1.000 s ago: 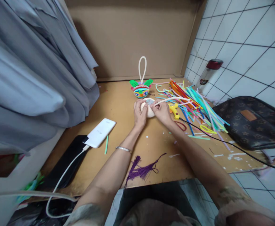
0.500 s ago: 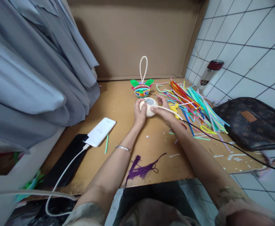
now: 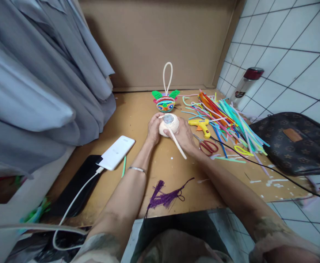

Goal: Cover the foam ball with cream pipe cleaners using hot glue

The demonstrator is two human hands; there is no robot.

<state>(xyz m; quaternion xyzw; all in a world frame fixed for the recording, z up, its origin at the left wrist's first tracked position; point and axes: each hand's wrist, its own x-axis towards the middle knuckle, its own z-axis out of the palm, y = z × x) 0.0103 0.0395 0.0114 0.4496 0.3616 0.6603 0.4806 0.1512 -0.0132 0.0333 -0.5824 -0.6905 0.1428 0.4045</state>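
Observation:
Between both hands is a round cream ball (image 3: pixel 167 128) wound with fuzzy strip, a greyish patch uncovered on its top. My left hand (image 3: pixel 153 130) curls around its left side. My right hand (image 3: pixel 184 136) grips its right side. A loose white pipe cleaner (image 3: pixel 178 145) trails from the ball's front, its free end pointing toward me. Just behind the ball sits a colourful animal-head ornament (image 3: pixel 165 105) with green ears and a tall white loop. A yellow glue gun (image 3: pixel 203 126) and red-handled scissors (image 3: pixel 208 147) lie right of my right hand.
Many coloured pipe cleaners (image 3: pixel 228 117) are heaped at the right, near a brown patterned bag (image 3: pixel 299 146) and a red-capped bottle (image 3: pixel 247 86). A purple tassel (image 3: pixel 165 199) lies in front. At left are a white power bank (image 3: pixel 117 152) with cable and a grey curtain (image 3: pixel 45 80).
The ball has turned and shifted slightly left in my hands. The pipe cleaner's free end swung from pointing right to pointing toward me. The glue gun and scissors are now more visible.

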